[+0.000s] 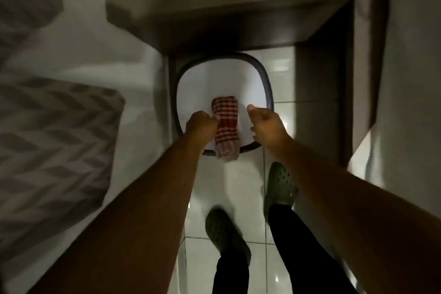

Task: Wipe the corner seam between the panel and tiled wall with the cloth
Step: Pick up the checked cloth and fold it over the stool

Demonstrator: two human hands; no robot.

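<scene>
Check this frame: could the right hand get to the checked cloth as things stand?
Probably yes. The right hand hangs beside the red checked cloth over the white basin, with nothing between them. The left hand already grips the cloth's other side.

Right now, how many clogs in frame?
2. Left clog on the floor tiles, low centre, blurred; right clog farther forward, just below the right hand. None visibly hidden.

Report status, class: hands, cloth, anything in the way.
Left hand shut on cloth. Right hand loosely curled, empty. Cloth over white basin, not at seam. Basin on floor ahead.
</scene>
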